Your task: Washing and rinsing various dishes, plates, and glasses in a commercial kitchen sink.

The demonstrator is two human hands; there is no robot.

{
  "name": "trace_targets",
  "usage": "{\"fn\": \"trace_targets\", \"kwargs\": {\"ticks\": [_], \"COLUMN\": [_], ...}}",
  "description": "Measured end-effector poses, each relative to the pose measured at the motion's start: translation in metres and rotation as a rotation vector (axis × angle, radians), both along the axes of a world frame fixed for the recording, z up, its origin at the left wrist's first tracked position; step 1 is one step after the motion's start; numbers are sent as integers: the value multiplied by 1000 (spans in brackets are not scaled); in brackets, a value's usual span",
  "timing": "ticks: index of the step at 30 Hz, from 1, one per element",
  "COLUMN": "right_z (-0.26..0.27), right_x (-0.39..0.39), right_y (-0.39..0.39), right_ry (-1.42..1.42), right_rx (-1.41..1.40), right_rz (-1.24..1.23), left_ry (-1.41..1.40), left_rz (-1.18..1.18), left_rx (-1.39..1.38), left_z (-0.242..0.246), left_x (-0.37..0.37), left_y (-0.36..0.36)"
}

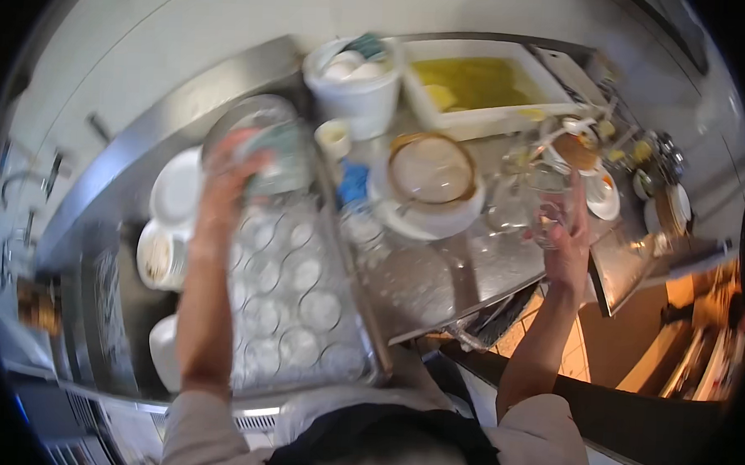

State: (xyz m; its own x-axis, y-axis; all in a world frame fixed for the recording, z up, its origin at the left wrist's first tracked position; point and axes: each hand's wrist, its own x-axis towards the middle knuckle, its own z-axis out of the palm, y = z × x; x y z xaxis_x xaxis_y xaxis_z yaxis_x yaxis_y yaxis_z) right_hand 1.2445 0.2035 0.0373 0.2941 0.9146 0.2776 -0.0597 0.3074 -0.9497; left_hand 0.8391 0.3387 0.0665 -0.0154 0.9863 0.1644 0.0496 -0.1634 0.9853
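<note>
At the left, my left hand (226, 164) reaches over a round see-through or metal container (253, 109) at the back of a steel sink. Its fingers are blurred against a pale green item (282, 163) and a patch of red, so I cannot tell whether they grip either. My right hand (569, 232) is wrapped around a clear drinking glass (548, 199), held above the steel counter (502, 257) on the right. Below my left hand, several clear glasses (299, 348) stand in rows in a rack (367, 363).
Left of the rack are stacked white dishes (178, 186). A white bucket (353, 101) and a white tub (471, 121) of yellow-green liquid stand behind. Mid-counter, a brown-rimmed bowl (434, 170) rests on white plates (429, 225). Used dishes (605, 196) and cutlery (666, 155) crowd the right.
</note>
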Motion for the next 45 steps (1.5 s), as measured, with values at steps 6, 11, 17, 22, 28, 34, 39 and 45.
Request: {"fn": "trace_targets", "kwargs": {"ticks": [6,11,17,22,28,34,39,45], "right_z": [-9,-29,9,-15,6,-17,-47,-179], "right_x": [-196,-330,-391,-417,-403,-385,-270,-161], "right_y": [34,27,54,24,-19,-27,-41,-63], "right_ry": [356,-763,-404,-39,500,-577,-137,-646], "right_rx": [-329,819,-684,-413,-513,571,367,135], "right_rz": [644,-139,587,704,1030,-301,-450,-389], "left_ry": [-16,-552,49,-141,-466,-1043,-132,1078], "left_rz": [-343,-355,-554,-547,-390,-244,-259,80], "left_rx": [32,-531,155,-170,-26,-321,-589,602], "left_z": [-7,-38,-55,-27,-36,-89,-59,-55], "left_x": [3,-77,-150,-191,-167,-74,-44,-56], "left_y": [-73,-110,-127,-148,-138,-165,-114,79]}}
